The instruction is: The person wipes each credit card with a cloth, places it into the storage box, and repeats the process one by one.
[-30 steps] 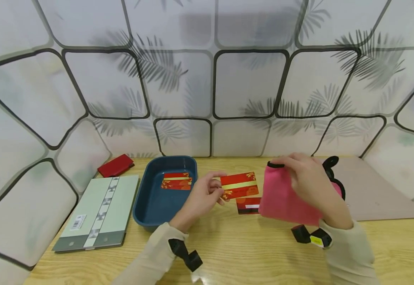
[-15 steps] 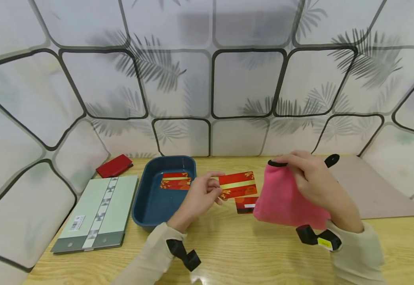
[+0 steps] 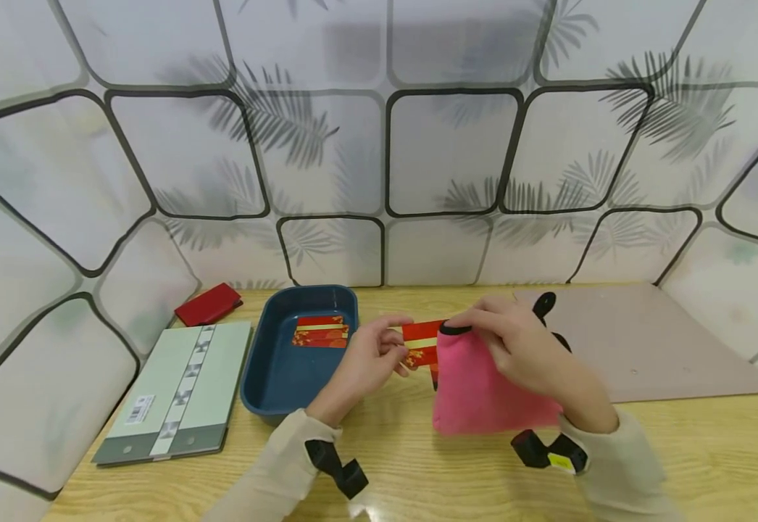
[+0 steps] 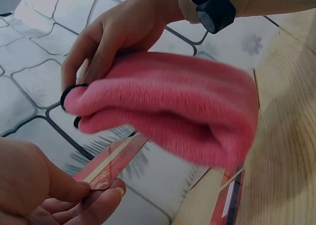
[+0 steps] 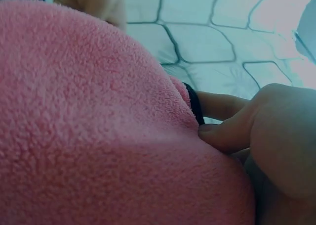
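Observation:
My left hand [image 3: 367, 359] pinches one end of a red and gold card [image 3: 420, 341] between thumb and fingers, above the table. In my right hand [image 3: 529, 348] is a folded pink fleece cloth [image 3: 486, 399] with black edging, gripped by its upper edge. The cloth covers the card's right part in the head view; whether they touch I cannot tell. Below, another red card [image 4: 228, 202] with a white strip and dark band lies on the wooden table, mostly hidden behind the cloth in the head view. Up close, the right thumb [image 5: 222, 133] presses on the cloth near its black edging.
Left of the hands stands a blue tray [image 3: 290, 380] with red and gold cards [image 3: 320, 332] in it. A pale green notebook [image 3: 186, 384] and a dark red wallet-like item [image 3: 209, 304] lie farther left. A flat beige-pink board [image 3: 659, 344] occupies the right back.
My right hand has brought the pink cloth left, now in front of the held card and over most of the card on the table. The left hand has barely moved.

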Demonstrator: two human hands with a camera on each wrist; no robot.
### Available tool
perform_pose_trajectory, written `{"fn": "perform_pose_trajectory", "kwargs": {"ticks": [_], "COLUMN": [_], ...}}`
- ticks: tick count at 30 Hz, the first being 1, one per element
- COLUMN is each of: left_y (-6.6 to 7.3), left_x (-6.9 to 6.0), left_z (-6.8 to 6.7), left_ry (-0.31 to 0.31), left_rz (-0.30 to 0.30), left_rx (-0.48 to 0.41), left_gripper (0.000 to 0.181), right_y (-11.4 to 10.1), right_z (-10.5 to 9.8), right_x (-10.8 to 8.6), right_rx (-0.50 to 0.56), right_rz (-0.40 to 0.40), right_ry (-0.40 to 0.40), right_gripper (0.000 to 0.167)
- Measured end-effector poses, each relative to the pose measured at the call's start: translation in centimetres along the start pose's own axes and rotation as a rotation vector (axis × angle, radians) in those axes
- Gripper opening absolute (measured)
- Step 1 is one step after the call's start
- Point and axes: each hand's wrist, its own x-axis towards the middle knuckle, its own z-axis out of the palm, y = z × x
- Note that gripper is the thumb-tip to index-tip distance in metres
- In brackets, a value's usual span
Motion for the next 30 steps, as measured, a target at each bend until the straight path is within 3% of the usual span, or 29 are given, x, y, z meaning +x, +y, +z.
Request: {"fn": "perform_pose_trajectory", "kwargs": {"ticks": [5, 11, 19, 25, 30], "left_y": [-0.1, 0.2, 0.0, 0.2, 0.4], "left_x": [-0.2, -0.2, 0.0, 0.0, -0.3], "left_z": [0.3, 0.4, 0.2, 0.1, 0.0], "left_ry": [-0.044, -0.079, -0.143, -0.146, -0.105], "left_rz": [0.001, -0.009, 0.054, 0.059, 0.030], "left_rx": [0.001, 0.013, -0.017, -0.022, 0.033], "left_gripper": [0.041, 0.042, 0.040, 0.039, 0.038], "right_y": [-0.3, -0.3, -0.2, 0.2, 0.6], "right_z": [1.8, 2.8, 3.3, 3.0, 2.5], "right_x": [0.2, 0.2, 0.3, 0.1, 0.0], "right_rx": [-0.007, -0.036, -0.058, -0.033, -0.034], "right_rz": [-0.035, -0.006, -0.025, -0.013, 0.012], "right_ry": [-0.012, -0.004, 0.028, 0.027, 0.010], "right_gripper": [0.046, 0.041, 0.040, 0.044, 0.046]}}
